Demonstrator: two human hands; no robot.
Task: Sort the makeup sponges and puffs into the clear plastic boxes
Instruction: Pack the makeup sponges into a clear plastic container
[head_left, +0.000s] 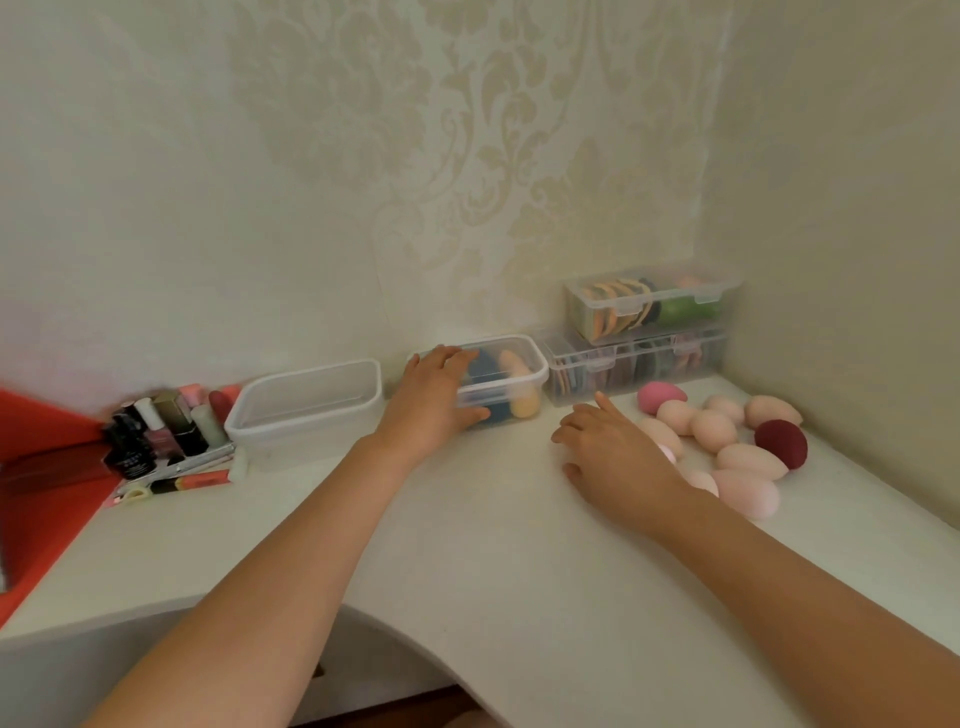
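The left hand (434, 400) grips the clear box (540, 372) at centre frame. The right hand (610, 449) rests open on the tabletop (467, 545), just left of the loose sponges (714, 430).

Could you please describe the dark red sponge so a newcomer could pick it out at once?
Look to the right-hand corner of the white desk, where two clear lidded boxes are stacked. In the cluster of egg-shaped sponges before them, the dark red sponge lies on the right. It alone is maroon; its neighbours are pale peach.
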